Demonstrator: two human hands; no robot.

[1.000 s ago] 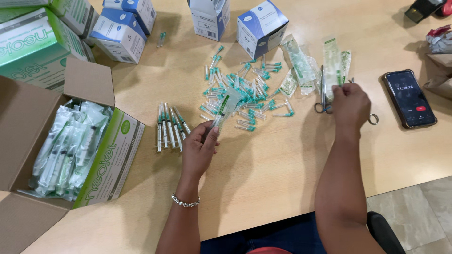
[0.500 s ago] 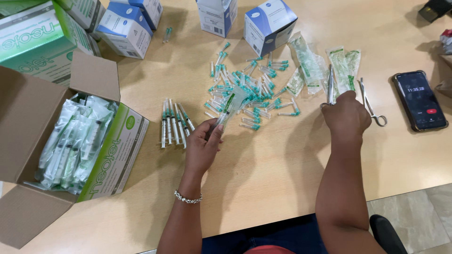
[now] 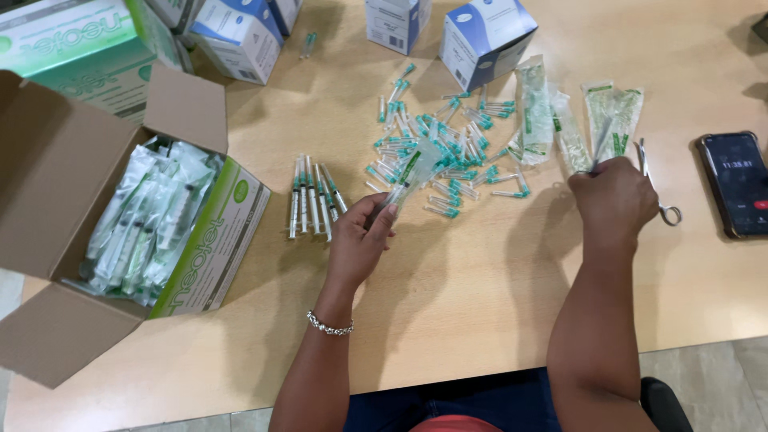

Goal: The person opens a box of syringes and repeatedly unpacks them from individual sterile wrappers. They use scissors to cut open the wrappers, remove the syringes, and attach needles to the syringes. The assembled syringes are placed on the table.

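Note:
My left hand (image 3: 360, 240) grips the lower end of a clear wrapped syringe (image 3: 410, 172) that points up and to the right over a heap of loose teal-capped needles (image 3: 448, 152). Left of it, several unwrapped syringes (image 3: 312, 200) lie in a row. My right hand (image 3: 614, 200) is closed on a thin clear wrapper strip (image 3: 600, 144), just below a spread of empty wrappers (image 3: 612, 112). A pair of scissors (image 3: 658, 188) lies on the table against the right side of that hand.
An open carton (image 3: 216, 256) full of wrapped syringes stands at the left. Blue-and-white boxes (image 3: 480, 32) and a green box (image 3: 72, 40) line the far edge. A black phone (image 3: 736, 184) lies at the right. The wooden table (image 3: 448, 304) ends near my body.
My right hand has shifted from over the scissors to just left of them and now pinches a wrapper strip. My left hand keeps its hold on the wrapped syringe.

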